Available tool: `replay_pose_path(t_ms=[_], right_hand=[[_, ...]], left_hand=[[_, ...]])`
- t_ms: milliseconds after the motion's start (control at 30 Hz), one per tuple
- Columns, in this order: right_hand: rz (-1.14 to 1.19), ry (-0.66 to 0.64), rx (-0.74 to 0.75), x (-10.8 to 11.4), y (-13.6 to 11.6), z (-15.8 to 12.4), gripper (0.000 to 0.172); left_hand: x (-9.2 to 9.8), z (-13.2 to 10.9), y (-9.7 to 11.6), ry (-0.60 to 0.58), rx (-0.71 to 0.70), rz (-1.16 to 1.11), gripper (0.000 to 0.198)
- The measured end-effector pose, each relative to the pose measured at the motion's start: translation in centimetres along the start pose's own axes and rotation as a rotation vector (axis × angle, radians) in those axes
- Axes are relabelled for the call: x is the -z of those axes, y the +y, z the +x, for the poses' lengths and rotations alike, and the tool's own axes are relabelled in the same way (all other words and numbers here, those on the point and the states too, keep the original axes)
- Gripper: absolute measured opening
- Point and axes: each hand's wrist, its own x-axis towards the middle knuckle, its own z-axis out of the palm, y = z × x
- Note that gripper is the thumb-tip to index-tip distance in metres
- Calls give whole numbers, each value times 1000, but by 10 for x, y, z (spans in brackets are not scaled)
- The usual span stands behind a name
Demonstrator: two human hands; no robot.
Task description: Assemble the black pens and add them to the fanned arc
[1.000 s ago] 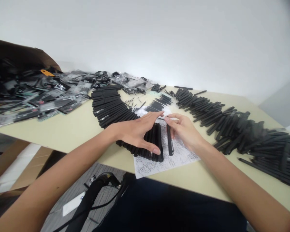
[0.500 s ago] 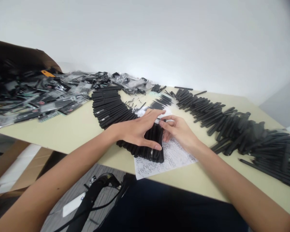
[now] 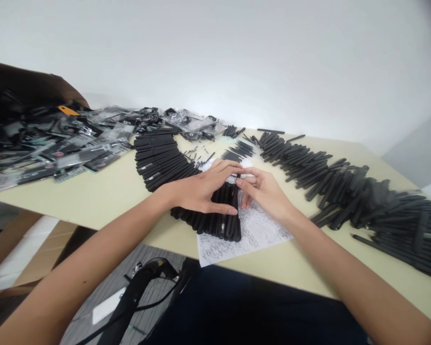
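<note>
My left hand (image 3: pixel 197 192) lies across the near end of a long curved row of black pens (image 3: pixel 161 160), with its fingers on the pens' far tips and its thumb on their near ends. My right hand (image 3: pixel 267 192) pinches the far end of the last black pen (image 3: pixel 234 196), which lies tight against the right side of that row. Under both hands is a sheet of paper covered in scribbles (image 3: pixel 258 230).
A wide pile of black pens (image 3: pixel 348 189) runs along the right of the cream table (image 3: pixel 104 191). Plastic-wrapped packets (image 3: pixel 75 141) and a brown box (image 3: pixel 25 81) sit at the left. Thin black refills (image 3: pixel 239 152) lie beyond my hands. A black strapped object (image 3: pixel 140 287) sits below the table edge.
The pen in my right hand lay apart on the paper; it has moved left against the row. My left thumb shifted inward along the pens' near ends.
</note>
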Motion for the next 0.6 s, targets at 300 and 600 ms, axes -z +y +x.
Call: replay_pose_path(t_ms=[300,600], right_hand=[[-109,125,46,8,7,3,40],[-662,42,-32,14,0,-4,61]], left_hand=[[0,0,-3,-34,29,53,58],[-1,-2,-2,-98,86,76,81]])
